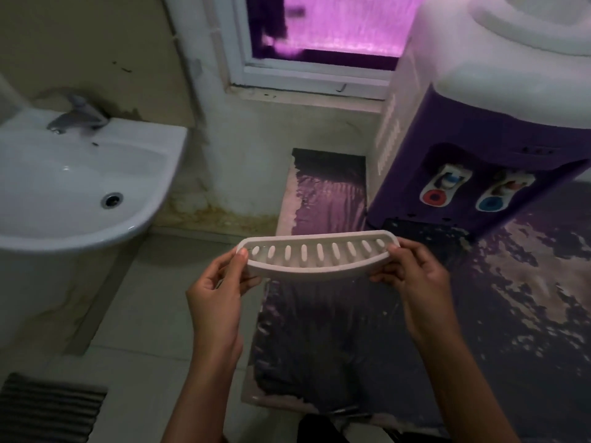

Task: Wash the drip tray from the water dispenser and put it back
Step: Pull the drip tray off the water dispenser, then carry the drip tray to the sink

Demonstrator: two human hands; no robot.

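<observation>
I hold a white curved drip tray (pixel 318 255) with several slots level in front of me, in the air. My left hand (pixel 220 282) pinches its left end and my right hand (pixel 412 276) pinches its right end. The purple and white water dispenser (pixel 473 129) stands just beyond and to the right of the tray, with a red tap and a blue tap on its front. A white wash basin (pixel 80 187) with a metal faucet (pixel 80 115) is on the wall to the left.
The dispenser stands on a low surface covered with worn purple sheeting (pixel 351 330). A window (pixel 319 43) with purple light is on the back wall. The floor is pale tile, with a dark ribbed mat (pixel 48 407) at the lower left.
</observation>
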